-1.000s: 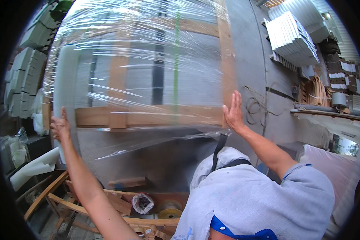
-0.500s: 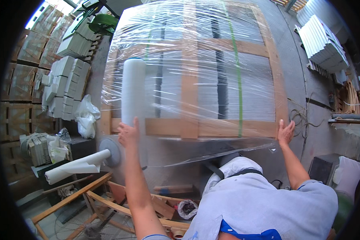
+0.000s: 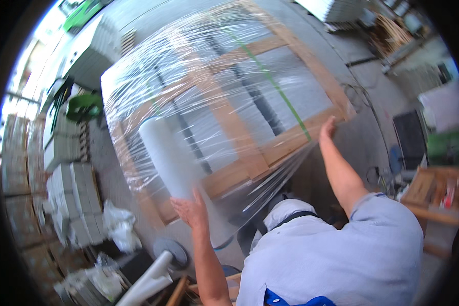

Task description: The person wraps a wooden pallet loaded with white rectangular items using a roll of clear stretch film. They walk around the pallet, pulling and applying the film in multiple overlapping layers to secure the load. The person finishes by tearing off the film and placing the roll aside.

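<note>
A large wooden-framed crate (image 3: 285, 145) wrapped in clear stretch film (image 3: 137, 81) stands before me, with grey slab-like contents showing between its slats. My left hand (image 3: 191, 208) is at the near end of a thick white roll of stretch film (image 3: 166, 150), its fingers against the roll, which leans over the crate's left part. My right hand (image 3: 328, 130) rests with fingers stretched out at the crate's near right corner. Gathered folds of loose film run down from beside that hand. A green strap (image 3: 275, 86) crosses the crate under the film.
White stacked slabs (image 3: 74, 194) and a white plastic bag (image 3: 120, 224) lie to the left. A partly unrolled white roll (image 3: 150, 278) sits by a grey round base (image 3: 171, 253) at lower left. A coiled cable (image 3: 359, 94) lies on the floor beyond the right corner. A wooden box (image 3: 436, 191) stands at right.
My view has turned, so the crate now sits slanted. The roll tilts with its far end to the left, still at my left hand. Film near my right hand has bunched into folds.
</note>
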A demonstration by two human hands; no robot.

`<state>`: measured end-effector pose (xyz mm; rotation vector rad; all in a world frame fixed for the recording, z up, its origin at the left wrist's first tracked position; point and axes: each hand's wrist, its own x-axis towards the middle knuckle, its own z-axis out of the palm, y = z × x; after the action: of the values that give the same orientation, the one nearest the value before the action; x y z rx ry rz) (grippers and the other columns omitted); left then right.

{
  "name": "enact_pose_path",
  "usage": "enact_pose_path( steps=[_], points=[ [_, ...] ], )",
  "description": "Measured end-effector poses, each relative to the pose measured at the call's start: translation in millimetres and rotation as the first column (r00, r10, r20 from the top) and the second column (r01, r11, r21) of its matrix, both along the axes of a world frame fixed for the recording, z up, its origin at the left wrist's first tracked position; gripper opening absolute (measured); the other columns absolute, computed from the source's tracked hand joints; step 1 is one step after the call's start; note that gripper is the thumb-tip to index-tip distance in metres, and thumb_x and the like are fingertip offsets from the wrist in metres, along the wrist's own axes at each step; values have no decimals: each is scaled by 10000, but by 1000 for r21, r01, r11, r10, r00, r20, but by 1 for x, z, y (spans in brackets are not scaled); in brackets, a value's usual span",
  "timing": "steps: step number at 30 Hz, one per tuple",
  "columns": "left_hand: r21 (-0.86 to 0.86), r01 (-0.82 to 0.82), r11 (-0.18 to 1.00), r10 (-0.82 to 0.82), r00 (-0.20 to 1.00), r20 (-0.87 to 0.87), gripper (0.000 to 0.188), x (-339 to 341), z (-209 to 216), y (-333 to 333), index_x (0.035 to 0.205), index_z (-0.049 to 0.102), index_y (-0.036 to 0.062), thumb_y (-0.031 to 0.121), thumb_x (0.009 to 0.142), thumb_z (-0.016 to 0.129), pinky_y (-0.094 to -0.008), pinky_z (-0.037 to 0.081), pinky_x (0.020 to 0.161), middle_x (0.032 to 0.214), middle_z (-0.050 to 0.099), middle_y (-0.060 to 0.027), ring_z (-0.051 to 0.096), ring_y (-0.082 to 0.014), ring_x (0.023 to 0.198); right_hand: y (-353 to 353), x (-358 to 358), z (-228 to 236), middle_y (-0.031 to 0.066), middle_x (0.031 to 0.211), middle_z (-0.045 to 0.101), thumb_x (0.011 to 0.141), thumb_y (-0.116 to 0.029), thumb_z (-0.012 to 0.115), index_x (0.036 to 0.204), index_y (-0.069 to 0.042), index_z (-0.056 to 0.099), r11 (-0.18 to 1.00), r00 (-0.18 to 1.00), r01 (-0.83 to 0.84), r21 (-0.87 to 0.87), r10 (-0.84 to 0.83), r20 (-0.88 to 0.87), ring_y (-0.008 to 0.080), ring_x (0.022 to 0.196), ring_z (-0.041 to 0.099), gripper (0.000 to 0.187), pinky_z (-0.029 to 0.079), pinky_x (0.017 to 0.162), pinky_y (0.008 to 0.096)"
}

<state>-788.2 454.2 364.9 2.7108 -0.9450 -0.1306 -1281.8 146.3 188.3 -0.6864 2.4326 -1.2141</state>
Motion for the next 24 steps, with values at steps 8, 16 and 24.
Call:
enact_pose_path(
  steps=[8,16,24],
  points=[
    [-67,195,979,-203,967,-153,1017,13,-7,17,1398,54,-184,500,871,591,-485,179,1141,1459,144,-378,160,-470,1382,109,160,-16,373,1235,494,928,-519,453,1228,142,466,994,995,-36,-100,45,93,468,1165,498,726,424,972,460],
    [-201,331,922,-370,907,-201,995,26,-5,29,1414,28,-165,443,876,604,-464,117,1161,1483,90,-361,103,-446,1407,125,198,-12,332,1181,564,922,-549,473,1183,136,521,995,980,59,-82,-42,194,416,1141,544,734,436,956,420],
    [-258,411,875,-465,861,-206,919,78,23,-15,1421,131,-137,345,842,656,-446,133,1158,1502,132,-319,129,-418,1414,130,192,4,343,1090,596,912,-592,423,1066,125,607,999,1000,14,44,-14,0,440,1074,574,756,465,893,443]
  ],
)
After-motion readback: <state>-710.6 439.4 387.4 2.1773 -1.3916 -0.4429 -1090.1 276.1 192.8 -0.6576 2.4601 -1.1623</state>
